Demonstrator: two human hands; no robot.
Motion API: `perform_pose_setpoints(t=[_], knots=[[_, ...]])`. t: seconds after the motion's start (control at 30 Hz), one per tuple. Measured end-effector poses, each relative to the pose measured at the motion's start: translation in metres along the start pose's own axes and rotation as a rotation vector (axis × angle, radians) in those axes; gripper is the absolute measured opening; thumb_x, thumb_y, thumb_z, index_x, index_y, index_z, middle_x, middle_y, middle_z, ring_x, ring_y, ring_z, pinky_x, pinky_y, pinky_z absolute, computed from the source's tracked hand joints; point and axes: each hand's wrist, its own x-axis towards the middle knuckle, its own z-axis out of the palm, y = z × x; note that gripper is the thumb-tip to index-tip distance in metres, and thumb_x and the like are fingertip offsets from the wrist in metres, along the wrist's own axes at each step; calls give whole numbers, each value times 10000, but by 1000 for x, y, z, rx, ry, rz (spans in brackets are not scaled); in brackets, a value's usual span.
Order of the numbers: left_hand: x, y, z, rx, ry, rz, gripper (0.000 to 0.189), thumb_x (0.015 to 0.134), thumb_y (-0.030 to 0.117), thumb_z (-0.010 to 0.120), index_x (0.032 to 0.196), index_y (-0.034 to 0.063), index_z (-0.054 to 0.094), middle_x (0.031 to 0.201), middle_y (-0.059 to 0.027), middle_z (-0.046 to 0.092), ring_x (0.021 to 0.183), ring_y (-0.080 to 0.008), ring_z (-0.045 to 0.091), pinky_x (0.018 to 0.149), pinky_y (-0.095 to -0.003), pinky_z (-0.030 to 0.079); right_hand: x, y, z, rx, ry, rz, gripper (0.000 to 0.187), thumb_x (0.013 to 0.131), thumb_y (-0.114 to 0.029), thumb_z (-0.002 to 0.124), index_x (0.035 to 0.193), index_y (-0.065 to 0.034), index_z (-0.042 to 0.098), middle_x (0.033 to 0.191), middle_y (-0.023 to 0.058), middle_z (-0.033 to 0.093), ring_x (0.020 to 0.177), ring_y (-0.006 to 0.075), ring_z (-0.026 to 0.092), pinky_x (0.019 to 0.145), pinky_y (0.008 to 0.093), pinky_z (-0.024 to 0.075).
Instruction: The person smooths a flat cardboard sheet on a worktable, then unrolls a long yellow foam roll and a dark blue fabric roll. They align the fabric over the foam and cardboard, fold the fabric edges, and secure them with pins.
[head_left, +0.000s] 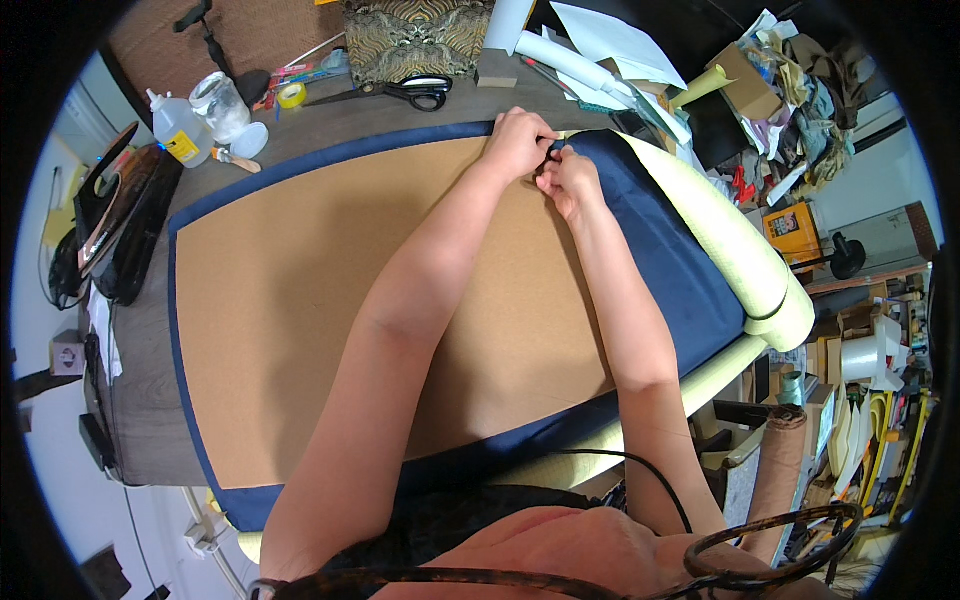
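A brown board lies on dark blue fabric, which shows as a border along its edges and as a wide flap at the right. Pale yellow gridded backing paper is rolled back beyond that flap. At the far edge of the board, my left hand pinches the blue fabric near the top of the flap. Close beside it, my right hand has its fingers curled in on the fabric's edge, palm turned partly up. The fingertips nearly meet, and the exact grip between them is small and partly hidden.
Black-handled scissors, yellow tape, a white jar, a plastic bottle and a brush lie along the table's far side. Paper rolls are at the back right. A black cable crosses near my right forearm.
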Motion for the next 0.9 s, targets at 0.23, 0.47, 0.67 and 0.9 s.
perform_pose_setpoints(t=[0.23,0.47,0.67,0.9], knots=[[-33,45,-14,-632,234,-487,240,975,265,601,989,30,646,927,-88,676,949,-198,628,839,-353,499,-56,34,-24,-705,58,-590,285,1049,-228,443,1220,-10,510,857,99,582,728,230,591,679,378,509],[-150,124,-90,-1267,151,-951,344,1077,281,389,1095,3,589,939,-113,664,833,-217,659,786,-363,558,-197,36,-23,-1093,-344,-876,476,963,-138,566,1395,26,455,1293,245,557,1236,389,530,1040,425,426],[-249,44,-287,97,516,-656,381,1020,342,481,1261,55,554,929,-159,700,860,-362,678,759,-458,545,-312,33,-125,-1075,52,-1039,299,950,-120,609,1220,9,613,1234,200,574,1177,342,549,1033,419,417],[-399,-10,-485,1015,157,-953,360,853,152,564,1176,0,612,1124,-254,626,1060,-428,585,944,-492,474,-354,90,-220,-814,301,-688,198,976,-143,615,1093,9,663,1133,129,615,1048,238,607,930,347,481]])
